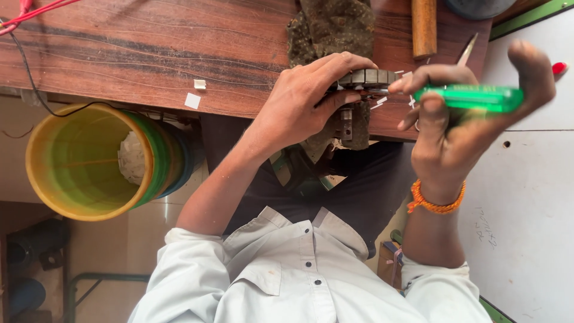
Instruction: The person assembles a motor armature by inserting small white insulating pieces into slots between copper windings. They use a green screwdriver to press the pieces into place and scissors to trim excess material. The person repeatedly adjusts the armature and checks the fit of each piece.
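Note:
My left hand (305, 101) grips a round grey metal part (368, 78) with slotted rim, held just above the edge of the wooden bench (149, 54). My right hand (460, 119) holds a screwdriver with a translucent green handle (472, 97); its metal tip meets the side of the metal part. An orange thread band circles my right wrist. A dirty dark cloth (332, 27) lies on the bench under and behind the part. Small white paper strips (379, 103) lie around the part.
A yellow-green plastic bucket (84, 161) with white scraps inside stands below the bench at left. A wooden handle (423, 27) and a thin metal blade (467, 51) lie on the bench at top right. A white board (526, 191) is at right. Red and black wires (24, 36) run at top left.

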The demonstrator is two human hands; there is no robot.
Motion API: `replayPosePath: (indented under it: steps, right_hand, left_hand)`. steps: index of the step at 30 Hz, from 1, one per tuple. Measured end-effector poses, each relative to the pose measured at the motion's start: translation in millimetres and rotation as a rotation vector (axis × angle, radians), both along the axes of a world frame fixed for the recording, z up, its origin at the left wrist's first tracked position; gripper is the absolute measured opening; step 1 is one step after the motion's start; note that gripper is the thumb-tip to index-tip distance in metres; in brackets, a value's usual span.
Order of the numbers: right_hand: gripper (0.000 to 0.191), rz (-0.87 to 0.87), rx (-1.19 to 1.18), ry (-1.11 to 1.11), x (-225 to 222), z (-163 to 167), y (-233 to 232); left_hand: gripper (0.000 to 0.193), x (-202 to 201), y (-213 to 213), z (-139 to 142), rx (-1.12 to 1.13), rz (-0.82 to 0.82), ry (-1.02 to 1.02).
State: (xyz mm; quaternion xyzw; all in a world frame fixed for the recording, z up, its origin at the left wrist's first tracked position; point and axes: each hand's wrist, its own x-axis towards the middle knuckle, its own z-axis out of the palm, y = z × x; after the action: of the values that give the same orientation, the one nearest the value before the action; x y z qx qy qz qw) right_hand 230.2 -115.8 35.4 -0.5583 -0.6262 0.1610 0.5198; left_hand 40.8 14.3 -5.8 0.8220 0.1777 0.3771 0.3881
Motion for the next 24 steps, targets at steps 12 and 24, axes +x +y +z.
replayPosePath:
  steps: [12, 24]
  right_hand:
    - [0.073, -0.086, 0.27, 0.359, 29, -58, -13]
    - [0.076, -0.046, 0.276, 0.481, 30, -64, 0]
  left_hand:
    - [0.032, -4, 5, -6, -0.009, 0.0, 0.012]
    - [0.035, -11, 6, -10, 0.024, -0.005, 0.027]
